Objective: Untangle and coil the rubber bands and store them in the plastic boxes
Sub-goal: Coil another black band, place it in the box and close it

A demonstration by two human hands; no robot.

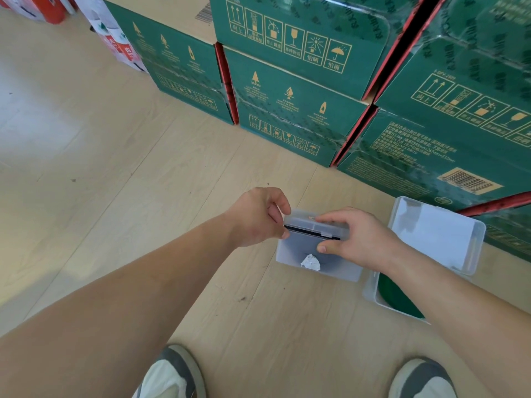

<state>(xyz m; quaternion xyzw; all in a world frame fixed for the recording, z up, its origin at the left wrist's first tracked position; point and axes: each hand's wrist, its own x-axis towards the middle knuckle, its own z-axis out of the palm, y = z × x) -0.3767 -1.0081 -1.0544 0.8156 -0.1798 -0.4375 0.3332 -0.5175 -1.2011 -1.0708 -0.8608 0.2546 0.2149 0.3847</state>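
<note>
Head view: left hand (258,216) and right hand (359,239) each clasp box (293,255); tuck band (310,232) fully under lid (319,222), then press evenly shut.

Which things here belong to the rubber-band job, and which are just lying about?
Job: held plastic box, gripped by left hand and right hand; black band under its lid; open plastic box beside it, green band inside.

Lying about: green cartons; red-and-white packs; shoes.
</note>
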